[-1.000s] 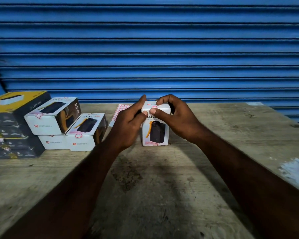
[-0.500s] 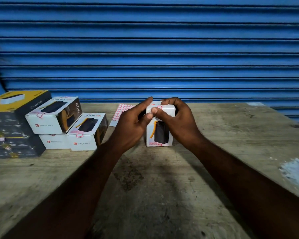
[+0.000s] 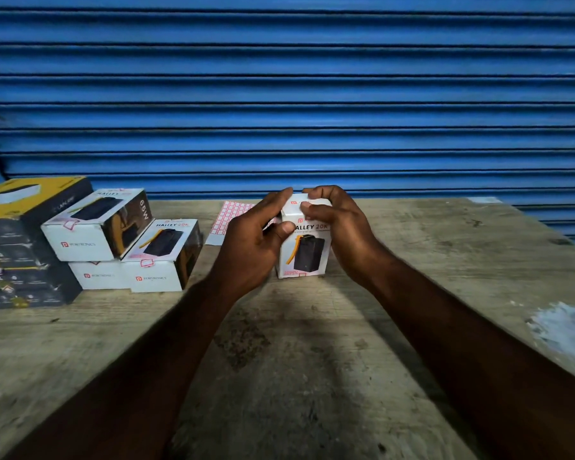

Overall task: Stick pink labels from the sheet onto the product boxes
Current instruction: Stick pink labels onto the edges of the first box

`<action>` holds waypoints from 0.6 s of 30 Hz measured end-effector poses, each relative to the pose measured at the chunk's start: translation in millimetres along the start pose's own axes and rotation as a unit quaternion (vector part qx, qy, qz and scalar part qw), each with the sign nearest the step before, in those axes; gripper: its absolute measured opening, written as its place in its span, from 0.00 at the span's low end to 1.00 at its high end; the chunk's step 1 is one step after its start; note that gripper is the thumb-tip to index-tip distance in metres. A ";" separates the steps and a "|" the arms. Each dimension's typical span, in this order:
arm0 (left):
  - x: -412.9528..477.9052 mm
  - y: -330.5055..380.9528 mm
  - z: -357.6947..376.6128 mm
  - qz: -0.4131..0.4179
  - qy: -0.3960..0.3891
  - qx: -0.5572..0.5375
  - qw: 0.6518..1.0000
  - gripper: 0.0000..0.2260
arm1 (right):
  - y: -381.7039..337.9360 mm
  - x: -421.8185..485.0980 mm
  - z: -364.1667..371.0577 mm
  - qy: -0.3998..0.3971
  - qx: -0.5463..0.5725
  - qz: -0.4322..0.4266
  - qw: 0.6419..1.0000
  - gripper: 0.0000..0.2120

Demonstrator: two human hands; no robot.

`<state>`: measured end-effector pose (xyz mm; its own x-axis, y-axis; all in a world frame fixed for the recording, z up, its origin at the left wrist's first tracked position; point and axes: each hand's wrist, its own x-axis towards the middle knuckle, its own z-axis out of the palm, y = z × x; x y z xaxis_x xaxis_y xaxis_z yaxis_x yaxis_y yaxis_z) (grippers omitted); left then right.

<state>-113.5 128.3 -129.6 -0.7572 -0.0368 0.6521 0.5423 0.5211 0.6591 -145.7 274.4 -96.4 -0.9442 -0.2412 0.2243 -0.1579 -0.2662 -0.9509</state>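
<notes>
Left hand [image 3: 258, 237]: grips the white box [image 3: 307, 252] by its left edge, thumb on the front.
Right hand [image 3: 341, 224]: curled over the box top, fingertips pressing there.
Change: the thumbs, which met at the top edge, have parted; the box stays upright on the surface [image 3: 296, 360].
Label sheet [image 3: 228, 215]: flat, behind-left of the box.
Meaning: probably smoothing a label down; the fingers hide it.

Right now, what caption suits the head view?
Upright white product box on the wooden table, gripped by the left hand and right hand; pink label sheet behind, stacked boxes at left.
</notes>
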 end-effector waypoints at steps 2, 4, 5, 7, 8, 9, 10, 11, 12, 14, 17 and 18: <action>0.7 -2.5 1.5 0.004 0.002 0.002 1.000 0.24 | -1.3 -1.4 0.9 0.005 0.017 0.004 1.000 0.10; 0.7 -4.0 2.1 0.004 0.003 0.002 1.000 0.24 | -1.1 -2.2 1.7 0.009 0.010 -0.008 1.000 0.09; 0.4 -4.4 1.7 0.004 0.004 0.002 1.000 0.24 | -0.8 -2.5 2.0 0.010 -0.001 -0.016 1.000 0.08; 0.6 -4.9 1.1 0.004 0.004 0.004 1.000 0.24 | -0.3 -2.7 2.8 0.013 -0.024 -0.029 0.999 0.07; 0.7 -5.1 0.9 0.002 0.002 0.005 1.000 0.24 | 0.1 -2.8 3.2 0.014 -0.035 -0.033 0.999 0.07; 0.8 -5.2 1.0 0.000 0.001 0.006 1.000 0.24 | 0.0 -3.3 3.6 0.015 -0.044 -0.036 0.998 0.07; 0.7 -4.9 1.2 -0.002 0.000 0.006 1.000 0.24 | 0.4 -3.4 3.9 0.016 -0.052 -0.042 0.998 0.07; 0.7 -4.9 1.1 -0.002 -0.001 0.006 1.000 0.24 | 0.5 -3.6 4.2 0.018 -0.056 -0.047 0.997 0.07; 0.7 -4.7 0.9 0.000 0.000 0.006 1.000 0.24 | 0.8 -3.6 3.8 0.020 -0.054 -0.052 0.997 0.07; 0.8 -4.9 0.6 0.002 0.002 0.008 1.000 0.24 | 0.4 -3.8 2.8 0.014 -0.034 -0.054 0.998 0.06; 0.3 -5.6 1.2 0.009 0.005 0.014 1.000 0.23 | -1.0 -5.1 1.2 -0.009 -0.036 -0.046 0.998 0.04; 0.0 -5.6 1.8 0.011 0.004 0.016 1.000 0.23 | -1.1 -4.8 1.1 -0.006 -0.054 -0.042 0.998 0.06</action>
<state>-117.2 127.0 -134.0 -0.7426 -0.0325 0.6690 0.5462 0.5488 0.6329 -140.6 274.9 -96.2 -0.9224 -0.2342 0.3071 -0.2682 -0.1839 -0.9457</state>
